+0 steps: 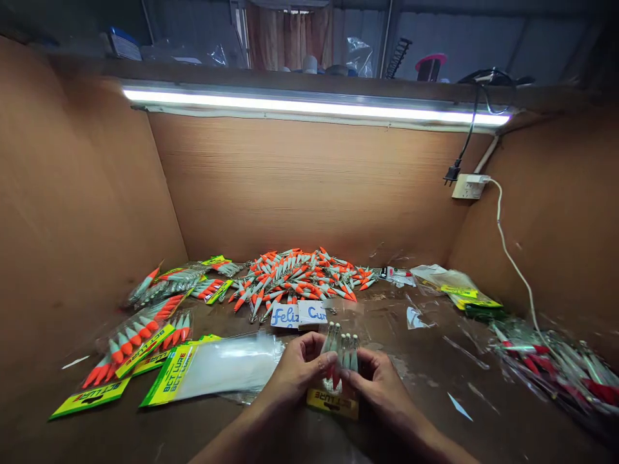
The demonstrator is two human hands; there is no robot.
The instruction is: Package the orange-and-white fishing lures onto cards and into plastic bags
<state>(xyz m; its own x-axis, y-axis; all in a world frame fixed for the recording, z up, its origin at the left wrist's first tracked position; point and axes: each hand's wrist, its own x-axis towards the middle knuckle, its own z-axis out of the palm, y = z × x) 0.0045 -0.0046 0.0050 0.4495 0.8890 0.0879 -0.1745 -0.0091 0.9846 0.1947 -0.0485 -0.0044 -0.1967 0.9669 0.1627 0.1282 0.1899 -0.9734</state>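
Note:
Between my two hands is a clear plastic bag of fishing lures, with several white-and-orange lures inside and a yellow printed header toward me. My left hand grips its left side, thumb laid across the front. My right hand pinches the right side, the thumb pressed near the lures' lower ends. Parts of the lures are hidden by the thumbs. Left of my hands lies a stack of flat clear bags with yellow-green headers. Beyond the hands are two handwritten cards and a heap of loose orange-and-white lures.
Filled lure packets lie at the left. Other bagged red-and-white lures are at the right, below a white cable. More flat packets rest at the back right. Wooden walls enclose the bench under a tube light.

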